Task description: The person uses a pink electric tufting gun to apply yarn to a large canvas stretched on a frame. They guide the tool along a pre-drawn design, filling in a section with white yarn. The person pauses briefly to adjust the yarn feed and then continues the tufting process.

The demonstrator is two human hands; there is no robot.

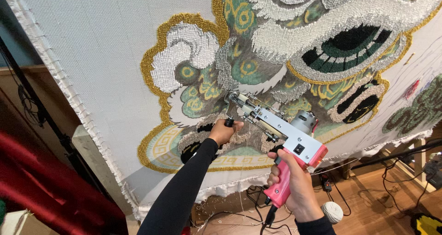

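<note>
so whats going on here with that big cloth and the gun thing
A person is working a tufting gun against a large stretched cloth. The right hand grips its pink handle, and the left hand holds the black front knob. The tip sits against a part-finished yarn design in gold, green, white and black. A ball of yarn lies on the wooden floor.

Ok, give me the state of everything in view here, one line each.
Tufting gun: held up, tip against the cloth.
Left hand: closed on the gun's front black handle.
Right hand: closed on the pink grip.
Backing cloth: stretched taut, partly tufted.
Yarn ball: lying on the floor.
</note>
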